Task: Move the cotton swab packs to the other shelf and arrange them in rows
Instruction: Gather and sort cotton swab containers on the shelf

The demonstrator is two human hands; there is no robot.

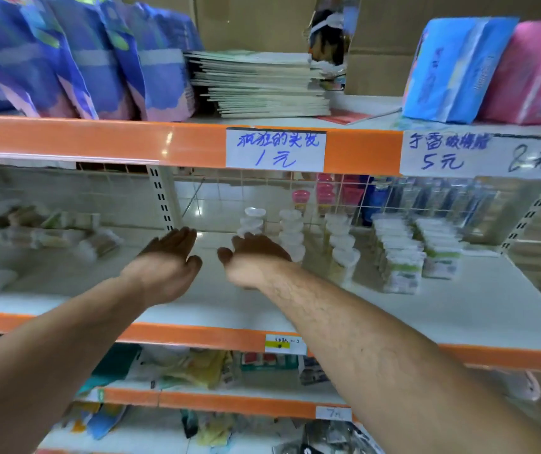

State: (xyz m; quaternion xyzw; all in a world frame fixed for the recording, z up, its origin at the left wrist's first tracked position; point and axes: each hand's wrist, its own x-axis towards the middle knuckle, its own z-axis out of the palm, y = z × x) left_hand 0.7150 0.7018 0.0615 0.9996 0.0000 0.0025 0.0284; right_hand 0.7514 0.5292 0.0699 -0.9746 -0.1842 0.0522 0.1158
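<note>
Through the head camera, your left hand [167, 257] and right hand [256, 253] hover over the white, orange-edged middle shelf [459, 309], fingers straight, holding nothing. The clear plastic cotton swab packs [397, 253] stand in rows just right of your right hand.

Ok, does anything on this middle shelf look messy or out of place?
Yes. The loose packs on the left of the middle shelf lie jumbled at mixed angles, while the containers on the right stand in neat rows. Blur hides any damage.

On the middle shelf [459, 316], swab packs [400, 253] stand in rows right — loose packs [65, 231] lie left.
</note>
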